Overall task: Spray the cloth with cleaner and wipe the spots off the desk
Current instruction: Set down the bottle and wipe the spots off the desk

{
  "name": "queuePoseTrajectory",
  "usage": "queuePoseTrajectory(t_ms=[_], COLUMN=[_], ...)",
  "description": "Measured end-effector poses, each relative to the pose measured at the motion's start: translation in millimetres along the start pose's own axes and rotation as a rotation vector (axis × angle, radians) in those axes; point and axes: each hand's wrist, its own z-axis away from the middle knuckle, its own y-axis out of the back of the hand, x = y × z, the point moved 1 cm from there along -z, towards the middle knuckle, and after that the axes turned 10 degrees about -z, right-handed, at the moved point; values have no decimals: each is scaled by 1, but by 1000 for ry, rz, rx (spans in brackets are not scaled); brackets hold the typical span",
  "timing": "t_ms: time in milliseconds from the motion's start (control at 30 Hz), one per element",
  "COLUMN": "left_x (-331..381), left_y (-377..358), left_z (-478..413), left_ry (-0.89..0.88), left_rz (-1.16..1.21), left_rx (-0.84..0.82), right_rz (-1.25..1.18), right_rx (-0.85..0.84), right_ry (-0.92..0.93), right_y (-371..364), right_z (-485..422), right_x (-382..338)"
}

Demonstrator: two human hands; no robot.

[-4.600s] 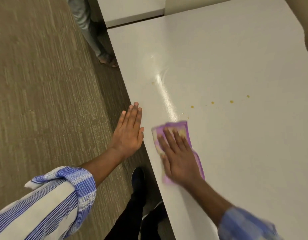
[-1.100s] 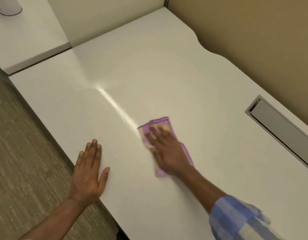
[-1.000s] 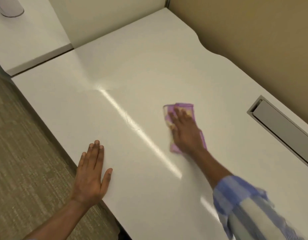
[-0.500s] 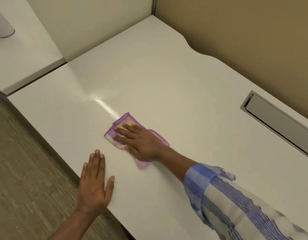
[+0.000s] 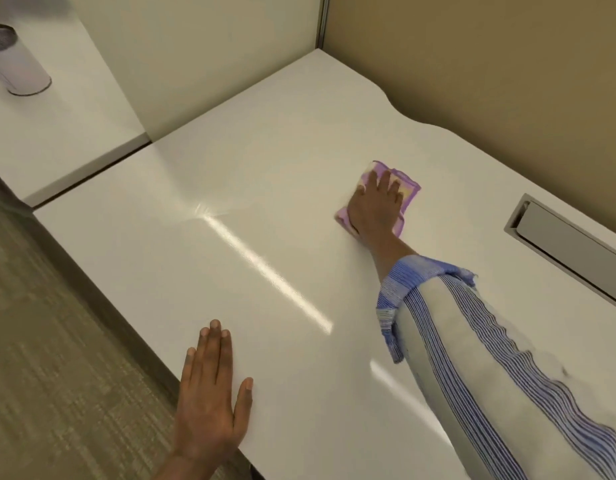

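My right hand (image 5: 375,206) lies flat on a folded purple and yellow cloth (image 5: 411,192) and presses it onto the white desk (image 5: 265,188), far out toward the back right. The cloth's edges show around my fingers and palm. My left hand (image 5: 211,396) rests palm down on the desk's front edge with its fingers spread and nothing in it. No spots are visible on the desk surface. No spray bottle is in view.
A grey cable slot (image 5: 569,244) is set into the desk at the right, close to the tan partition (image 5: 490,64). A white cylinder (image 5: 17,64) stands on the neighbouring desk at top left. Carpet (image 5: 39,375) lies to the left of the desk edge.
My right hand has swept the cloth from the middle of the desk near my left hand to the far right. My left hand has stayed on the desk edge.
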Motion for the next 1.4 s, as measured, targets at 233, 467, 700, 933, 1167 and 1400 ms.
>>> queuePoseTrajectory(t_ms=[233, 467, 700, 933, 1167, 1400], left_x=[-1, -2, -3, -3, 5, 102], left_y=[1, -2, -1, 0, 9, -7], left_z=[0, -1, -2, -2, -2, 41], left_ry=[-13, -11, 2, 29, 40, -175], left_rz=[-22, -36, -52, -106, -241, -169], left_rx=[23, 25, -10, -52, -144, -199], right_rz=[31, -89, -88, -182, -103, -59], right_rx=[-297, -374, -33, -290, -67, 154], right_ry=[627, 894, 231, 589, 444, -109], right_y=[-52, -48, 25, 9, 64, 91], right_z=[94, 146, 114, 340, 310, 368], right_x=[-113, -74, 88, 69, 216, 269])
